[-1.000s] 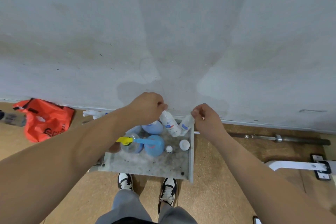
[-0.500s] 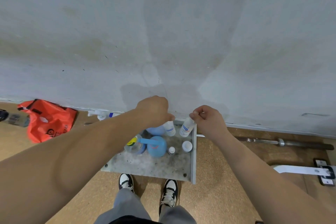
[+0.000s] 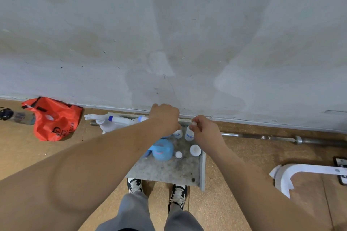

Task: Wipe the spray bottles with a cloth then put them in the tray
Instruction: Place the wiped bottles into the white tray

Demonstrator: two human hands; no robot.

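Pinched at the cap between thumb and fingertips of the right hand (image 3: 205,133), a small white bottle (image 3: 189,134) with a blue label, roughly upright over the far end of the grey tray (image 3: 169,171). Just to that hand's left, a second small bottle (image 3: 178,133) under the curled fingers of the left hand (image 3: 165,117), only its lower body in sight, the two bottles side by side and nearly touching. Nearer the body from both hands, inside the tray: a round blue bottle (image 3: 162,149), a white jar (image 3: 195,150) beneath the right wrist, and a tiny white-capped vial (image 3: 178,154) between them. Beyond the left forearm, against the grey wall (image 3: 169,33), a large white sprayer (image 3: 112,121) lying on its side. Farther left, an orange bag (image 3: 54,118) and a dark drinking bottle (image 3: 15,116), cut off by the frame edge. Out past the right hand, a steel barbell (image 3: 281,138) along the skirting and a white bracket (image 3: 300,172), also cut off. Two sneakers (image 3: 134,184) at the tray's near edge. A second ago, both small bottles tilted toward each other in a V above the tray; now straighter and lower. Yellow-nozzled bottle, plain then beside the blue one, now lost behind the left forearm. Hidden beneath the knuckles: the left hand's actual grip. Contact between bottle bases and tray floor: impossible to tell.
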